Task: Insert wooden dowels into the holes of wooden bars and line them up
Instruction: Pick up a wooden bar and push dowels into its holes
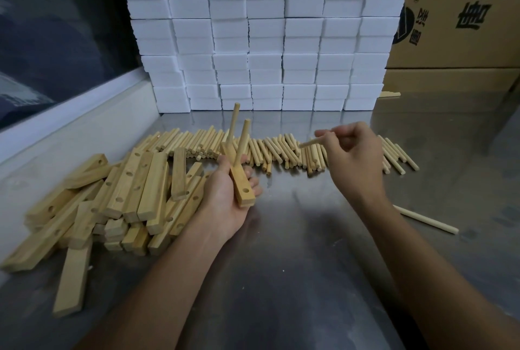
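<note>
Pinching a dowel [311, 142], the right hand [351, 152] hovered at two o'clock from the bar [237, 178]; the left hand [228, 195] gripped that bar, its empty hole [246, 190] at the near end.

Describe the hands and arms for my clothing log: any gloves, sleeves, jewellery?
Left hand and right hand are bare, without gloves. Both forearms are uncovered as far as the frame shows; no sleeve, watch, ring or bracelet is visible.

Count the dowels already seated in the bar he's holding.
2. Both stand in the bar held by the left hand: the far dowel and the near dowel. The nearest hole is empty.
</note>
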A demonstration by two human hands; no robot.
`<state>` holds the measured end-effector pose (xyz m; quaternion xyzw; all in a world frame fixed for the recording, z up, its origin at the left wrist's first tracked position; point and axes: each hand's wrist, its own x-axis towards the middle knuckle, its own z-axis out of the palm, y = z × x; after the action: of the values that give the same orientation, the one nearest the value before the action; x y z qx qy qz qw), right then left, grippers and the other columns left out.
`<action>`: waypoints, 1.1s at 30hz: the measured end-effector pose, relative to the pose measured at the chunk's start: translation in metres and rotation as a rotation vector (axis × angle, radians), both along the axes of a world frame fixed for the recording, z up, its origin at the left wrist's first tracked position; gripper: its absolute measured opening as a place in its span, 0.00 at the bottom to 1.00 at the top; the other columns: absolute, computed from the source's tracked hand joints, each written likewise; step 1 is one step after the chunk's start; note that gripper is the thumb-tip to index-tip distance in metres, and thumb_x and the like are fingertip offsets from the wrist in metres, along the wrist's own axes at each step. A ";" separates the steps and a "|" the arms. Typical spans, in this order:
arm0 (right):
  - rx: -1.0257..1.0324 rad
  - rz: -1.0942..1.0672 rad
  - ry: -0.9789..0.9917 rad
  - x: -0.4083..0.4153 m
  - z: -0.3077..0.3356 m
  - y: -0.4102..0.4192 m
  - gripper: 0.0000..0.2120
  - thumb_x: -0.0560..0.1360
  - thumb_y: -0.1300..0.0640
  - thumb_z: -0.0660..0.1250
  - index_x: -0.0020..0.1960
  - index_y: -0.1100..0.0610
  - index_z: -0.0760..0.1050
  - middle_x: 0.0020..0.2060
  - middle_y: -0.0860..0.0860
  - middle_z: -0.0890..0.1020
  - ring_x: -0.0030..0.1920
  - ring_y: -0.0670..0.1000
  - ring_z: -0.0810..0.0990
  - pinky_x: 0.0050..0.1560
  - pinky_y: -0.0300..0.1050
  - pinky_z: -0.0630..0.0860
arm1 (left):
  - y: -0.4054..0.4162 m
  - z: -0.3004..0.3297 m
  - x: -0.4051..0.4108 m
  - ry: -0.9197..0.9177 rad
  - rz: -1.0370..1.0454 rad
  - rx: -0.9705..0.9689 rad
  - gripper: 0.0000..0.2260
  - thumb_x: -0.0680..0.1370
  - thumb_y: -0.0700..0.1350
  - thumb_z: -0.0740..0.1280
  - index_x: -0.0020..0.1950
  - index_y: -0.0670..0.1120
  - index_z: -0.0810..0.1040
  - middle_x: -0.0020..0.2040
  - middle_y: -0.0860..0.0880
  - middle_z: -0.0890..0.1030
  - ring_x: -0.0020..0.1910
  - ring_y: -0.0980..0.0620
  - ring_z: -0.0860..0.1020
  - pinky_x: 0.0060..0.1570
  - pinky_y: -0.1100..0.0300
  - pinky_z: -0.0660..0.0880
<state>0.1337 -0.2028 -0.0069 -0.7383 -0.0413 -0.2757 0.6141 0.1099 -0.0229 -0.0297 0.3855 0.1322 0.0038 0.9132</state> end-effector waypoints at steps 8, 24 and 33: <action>0.314 0.539 0.192 -0.029 0.008 0.033 0.05 0.82 0.61 0.61 0.56 0.62 0.71 0.40 0.54 0.86 0.39 0.53 0.84 0.39 0.45 0.83 | -0.002 -0.001 0.001 0.006 0.005 0.006 0.22 0.85 0.58 0.51 0.57 0.41 0.75 0.28 0.50 0.68 0.22 0.55 0.62 0.20 0.65 0.61; -0.043 0.592 -0.095 -0.038 -0.006 0.053 0.06 0.78 0.64 0.68 0.51 0.58 0.71 0.40 0.57 0.85 0.43 0.56 0.87 0.44 0.59 0.84 | 0.000 -0.010 0.006 0.041 0.027 0.101 0.26 0.85 0.57 0.48 0.49 0.44 0.81 0.36 0.47 0.82 0.28 0.54 0.77 0.27 0.63 0.67; 0.037 0.535 -0.091 -0.036 -0.008 0.057 0.06 0.73 0.64 0.75 0.47 0.64 0.80 0.39 0.60 0.85 0.40 0.57 0.86 0.38 0.52 0.84 | -0.001 -0.007 0.003 0.065 0.024 0.120 0.28 0.85 0.57 0.47 0.58 0.41 0.80 0.56 0.39 0.83 0.52 0.44 0.78 0.40 0.59 0.68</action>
<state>0.0973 -0.1456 -0.0152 -0.6767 -0.2576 -0.1371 0.6759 0.1130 -0.0236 -0.0369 0.4381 0.1661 0.0102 0.8834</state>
